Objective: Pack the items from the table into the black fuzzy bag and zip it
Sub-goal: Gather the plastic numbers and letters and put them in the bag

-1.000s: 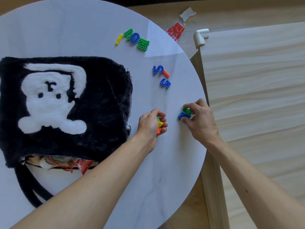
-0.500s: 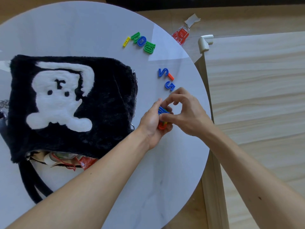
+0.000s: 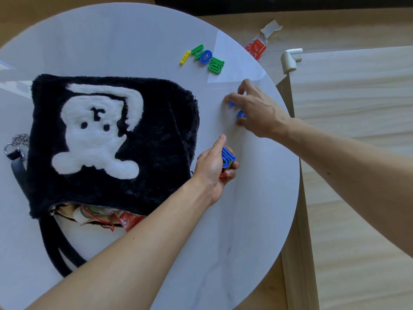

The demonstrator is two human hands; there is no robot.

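On table (image 3: 134,41), black fuzzy bag (image 3: 161,142) unzipped, packets (image 3: 130,220) inside; L hand (image 3: 212,168) grips plastic numbers (image 3: 228,156), R hand (image 3: 257,110) pinches blue pieces (image 3: 241,114).

I counted one black fuzzy bag (image 3: 156,142), four plastic characters (image 3: 204,58) in a far row, two blue characters (image 3: 241,114) under my right hand (image 3: 257,110), and an uncountable handful (image 3: 228,158) in my left hand (image 3: 211,170).

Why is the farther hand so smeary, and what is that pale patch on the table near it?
Head view: the right hand is motion-blurred over the blue pieces, while the left hand gripping the blue 5 looks sharp. Head view: the pale patch is glare on the glossy table.
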